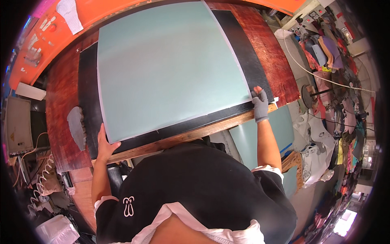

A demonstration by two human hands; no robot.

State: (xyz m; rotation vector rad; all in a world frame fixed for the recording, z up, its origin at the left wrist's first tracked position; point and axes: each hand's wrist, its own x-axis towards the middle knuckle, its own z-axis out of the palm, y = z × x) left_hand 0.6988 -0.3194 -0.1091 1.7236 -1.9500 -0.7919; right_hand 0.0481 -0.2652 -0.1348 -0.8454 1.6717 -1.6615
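A large pale green sheet [170,65] lies flat on a black mat [87,89] atop a dark red wooden table [61,105]. My bare left hand [105,144] rests on the sheet's near left corner, fingers flat against its edge. My right hand [259,103], in a grey glove, grips the sheet's near right corner at the table's front edge. Both arms reach out from my black top at the bottom of the view.
A grey sole-shaped piece [76,127] lies on the table left of the mat. An orange machine frame [97,12] curves behind the table. More pale green sheets [280,126] lean below the table at right. Shoe parts [325,53] and cables crowd the right side.
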